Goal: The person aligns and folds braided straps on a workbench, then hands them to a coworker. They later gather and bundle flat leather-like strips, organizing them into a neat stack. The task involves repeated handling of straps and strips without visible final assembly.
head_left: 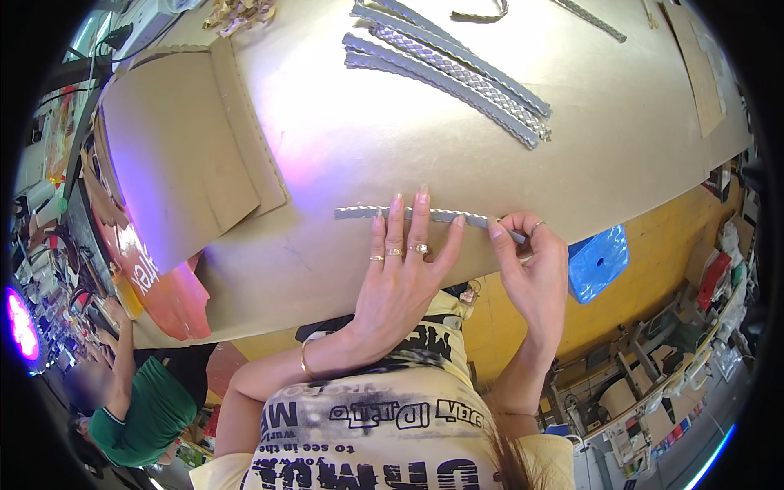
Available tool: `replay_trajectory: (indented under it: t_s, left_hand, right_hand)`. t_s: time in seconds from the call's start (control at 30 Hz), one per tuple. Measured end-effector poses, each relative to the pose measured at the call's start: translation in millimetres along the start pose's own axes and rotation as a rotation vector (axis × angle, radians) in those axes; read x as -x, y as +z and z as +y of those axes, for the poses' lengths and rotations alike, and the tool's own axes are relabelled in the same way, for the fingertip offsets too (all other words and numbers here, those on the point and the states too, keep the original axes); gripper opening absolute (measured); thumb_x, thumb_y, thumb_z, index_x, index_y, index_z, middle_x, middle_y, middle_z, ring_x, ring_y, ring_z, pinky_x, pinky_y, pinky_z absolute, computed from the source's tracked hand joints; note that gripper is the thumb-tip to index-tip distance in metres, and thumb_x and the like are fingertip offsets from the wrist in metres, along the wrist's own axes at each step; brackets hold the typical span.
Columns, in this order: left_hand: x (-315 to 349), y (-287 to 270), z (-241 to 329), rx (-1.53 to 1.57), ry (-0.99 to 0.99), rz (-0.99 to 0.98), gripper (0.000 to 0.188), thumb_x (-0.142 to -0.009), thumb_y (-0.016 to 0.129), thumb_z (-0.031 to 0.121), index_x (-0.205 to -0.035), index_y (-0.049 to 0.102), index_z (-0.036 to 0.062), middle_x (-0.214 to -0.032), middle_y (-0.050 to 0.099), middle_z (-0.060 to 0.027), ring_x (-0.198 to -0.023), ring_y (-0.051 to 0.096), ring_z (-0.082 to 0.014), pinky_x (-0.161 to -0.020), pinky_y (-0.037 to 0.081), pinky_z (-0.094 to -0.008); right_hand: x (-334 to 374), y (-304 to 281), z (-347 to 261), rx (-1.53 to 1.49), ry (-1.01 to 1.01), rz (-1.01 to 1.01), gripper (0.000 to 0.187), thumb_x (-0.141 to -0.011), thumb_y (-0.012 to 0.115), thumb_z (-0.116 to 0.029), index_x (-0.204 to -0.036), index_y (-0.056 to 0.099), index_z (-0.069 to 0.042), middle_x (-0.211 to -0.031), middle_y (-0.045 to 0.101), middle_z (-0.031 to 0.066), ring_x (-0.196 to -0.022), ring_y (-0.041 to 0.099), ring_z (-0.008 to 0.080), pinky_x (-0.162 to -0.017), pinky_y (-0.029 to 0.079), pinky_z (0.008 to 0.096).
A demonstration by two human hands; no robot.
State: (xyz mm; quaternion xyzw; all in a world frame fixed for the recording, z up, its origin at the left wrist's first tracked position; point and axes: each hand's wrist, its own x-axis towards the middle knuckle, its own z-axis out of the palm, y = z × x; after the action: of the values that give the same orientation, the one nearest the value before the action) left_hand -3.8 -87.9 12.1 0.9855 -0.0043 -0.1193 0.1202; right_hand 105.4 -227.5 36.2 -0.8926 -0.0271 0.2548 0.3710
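Observation:
A narrow grey strip with a pale braided edge (353,213) lies crosswise on the tan table top, close to its front edge. My left hand (402,273) rests over it with fingers stretched out and spread, the fingertips pressing on the strip. At the strip's right end, my right hand (531,257) pinches it between thumb and fingers; the very tip is partly hidden by the fingers. Farther back lies a loose bundle of similar grey and braided strips (449,69), some showing a woven silvery face.
A brown cardboard piece (180,147) stands at the left, above an orange-red sheet (167,298). A blue plastic bag (599,263) hangs by the table's right front edge. Another strip (592,18) lies at the far right. A co-worker in green (147,412) sits at the lower left.

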Motion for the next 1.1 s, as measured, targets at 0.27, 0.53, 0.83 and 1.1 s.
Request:
replay_trajectory:
  t_s: [0.27, 0.53, 0.83, 1.1]
  left_hand:
    - [0.3, 1.9, 0.3, -0.011, 0.000, -0.025, 0.071, -0.080, 0.057, 0.003, -0.147, 0.040, 0.0210, -0.152, 0.023, -0.0325, -0.139, 0.025, -0.0523, -0.112, 0.027, -0.0579]
    - [-2.3, 2.6, 6.1, -0.024, -0.020, 0.017, 0.063, -0.088, 0.052, 0.005, -0.147, 0.040, 0.0267, -0.152, 0.022, -0.0336, -0.136, 0.028, -0.0548, -0.109, 0.030, -0.0590]
    - [3.4, 13.1, 3.5, 0.060, -0.003, 0.049, 0.071, -0.081, 0.058, 0.002, -0.147, 0.039, 0.0185, -0.155, 0.021, -0.0277, -0.141, 0.021, -0.0507, -0.111, 0.023, -0.0603]
    - [0.5, 0.2, -43.4, 0.277, -0.002, 0.095, 0.061, -0.090, 0.061, 0.023, -0.146, 0.039, 0.0105, -0.155, 0.029, -0.0175, -0.144, 0.027, -0.0351, -0.114, 0.023, -0.0531]
  right_hand:
    - [-0.3, 0.9, 2.0, 0.025, -0.033, 0.006, 0.018, -0.087, 0.069, -0.015, -0.083, 0.064, 0.001, -0.062, 0.060, 0.0095, -0.049, 0.053, 0.0153, -0.049, 0.041, 0.0287]
    - [2.2, 5.8, 5.6, 0.041, -0.041, 0.035, 0.016, -0.088, 0.069, -0.015, -0.084, 0.064, 0.000, -0.068, 0.063, 0.0105, -0.053, 0.057, 0.0183, -0.051, 0.043, 0.0303]
    - [5.9, 9.6, 0.7, 0.029, -0.052, 0.100, 0.017, -0.087, 0.068, -0.015, -0.085, 0.063, 0.001, -0.069, 0.062, 0.0116, -0.056, 0.059, 0.0208, -0.054, 0.046, 0.0321]
    - [-11.0, 24.5, -27.3, 0.189, -0.128, 0.028, 0.019, -0.088, 0.065, -0.019, -0.083, 0.065, -0.001, -0.062, 0.062, 0.0095, -0.052, 0.057, 0.0161, -0.052, 0.043, 0.0306]
